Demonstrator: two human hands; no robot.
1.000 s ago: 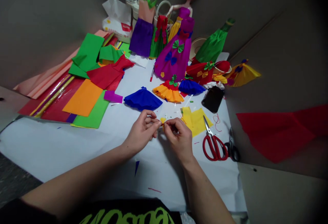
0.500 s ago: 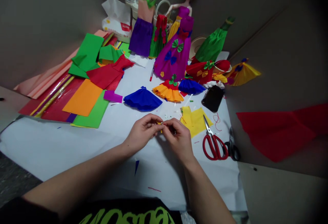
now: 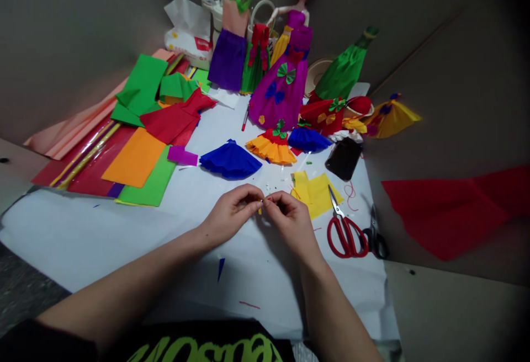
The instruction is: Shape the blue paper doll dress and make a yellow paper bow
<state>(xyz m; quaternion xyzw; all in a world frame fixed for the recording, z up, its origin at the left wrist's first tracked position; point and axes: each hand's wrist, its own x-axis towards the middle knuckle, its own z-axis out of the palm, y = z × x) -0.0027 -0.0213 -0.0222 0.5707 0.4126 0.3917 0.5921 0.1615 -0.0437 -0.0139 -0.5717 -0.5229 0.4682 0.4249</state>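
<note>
My left hand and my right hand meet fingertip to fingertip over the white-covered table. Pinched between their thumbs and forefingers is a small yellow paper piece, mostly hidden by the fingers. Just beyond my left hand lies a blue pleated paper skirt. Cut yellow paper rests behind my right hand. To its right are red-handled scissors, blades pointing away, with black-handled scissors beside them and a loop of red thread.
Coloured paper sheets pile up at the left. A doll stands at the back behind a purple paper dress, among several small paper dresses. A black phone-like slab lies at the right, and red paper extends beyond the table's right edge.
My right hand has shifted slightly to the right, its fingers a little apart from the left ones. A bit more of the yellow piece shows below the fingertips.
</note>
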